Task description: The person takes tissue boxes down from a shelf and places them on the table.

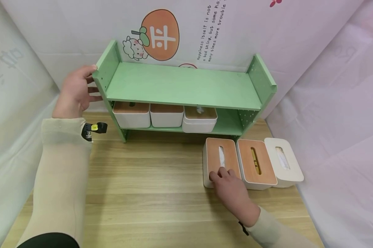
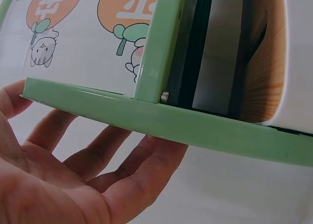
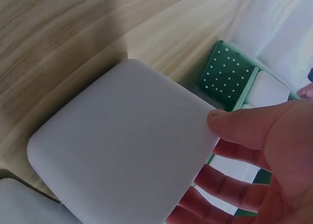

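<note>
My left hand (image 1: 75,91) holds the left side panel of a green two-tier shelf (image 1: 180,84). In the left wrist view its thumb lies at the end of the panel and the fingers press along the outer face. On the wooden surface, my right hand (image 1: 234,194) grips the near edge of a white tissue box (image 1: 208,158) with a wood-look lid. The thumb rests on the box's white side (image 3: 122,141) in the right wrist view, while the fingers reach over the lid. White tissue shows in its slot.
Right of the held box stand a wood-lidded box (image 1: 246,155) and an all-white tissue box (image 1: 293,165). On the shelf's lower tier sit three white boxes with wood-look lids, the rightmost one (image 1: 200,124) sticking out in front. White cloth walls (image 1: 335,134) enclose the table (image 1: 143,186).
</note>
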Motion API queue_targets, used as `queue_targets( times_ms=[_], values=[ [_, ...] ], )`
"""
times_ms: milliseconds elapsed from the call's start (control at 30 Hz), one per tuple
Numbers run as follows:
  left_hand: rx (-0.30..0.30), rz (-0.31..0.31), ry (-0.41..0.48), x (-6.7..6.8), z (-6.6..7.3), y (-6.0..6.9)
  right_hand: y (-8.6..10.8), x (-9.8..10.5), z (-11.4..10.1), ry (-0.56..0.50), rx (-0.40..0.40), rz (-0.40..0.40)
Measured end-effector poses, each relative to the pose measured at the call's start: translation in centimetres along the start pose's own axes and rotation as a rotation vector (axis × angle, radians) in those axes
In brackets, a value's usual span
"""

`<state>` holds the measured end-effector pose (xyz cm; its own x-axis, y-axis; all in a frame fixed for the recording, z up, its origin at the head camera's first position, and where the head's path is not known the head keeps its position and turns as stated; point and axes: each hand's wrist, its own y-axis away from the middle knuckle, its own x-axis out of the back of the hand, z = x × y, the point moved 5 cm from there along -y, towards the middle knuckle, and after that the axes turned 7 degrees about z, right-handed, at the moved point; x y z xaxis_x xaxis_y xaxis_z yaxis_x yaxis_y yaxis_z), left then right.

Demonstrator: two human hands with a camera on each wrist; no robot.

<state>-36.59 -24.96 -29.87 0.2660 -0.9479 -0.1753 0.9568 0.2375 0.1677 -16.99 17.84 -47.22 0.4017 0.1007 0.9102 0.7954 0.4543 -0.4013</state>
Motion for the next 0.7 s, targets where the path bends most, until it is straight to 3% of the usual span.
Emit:
queue_targets(
  times_ms=[233, 700],
  values=[
    [0.006, 0.002, -0.007, 0.1, -0.1, -0.1, 0.2, -0.2, 0.8, -0.016, -0.056, -0.035],
    [0.037, 0.000, 0.017, 0.1, 0.0, -0.2, 0.5, 0.2, 1.3, -0.003, -0.042, 0.004]
  ],
)
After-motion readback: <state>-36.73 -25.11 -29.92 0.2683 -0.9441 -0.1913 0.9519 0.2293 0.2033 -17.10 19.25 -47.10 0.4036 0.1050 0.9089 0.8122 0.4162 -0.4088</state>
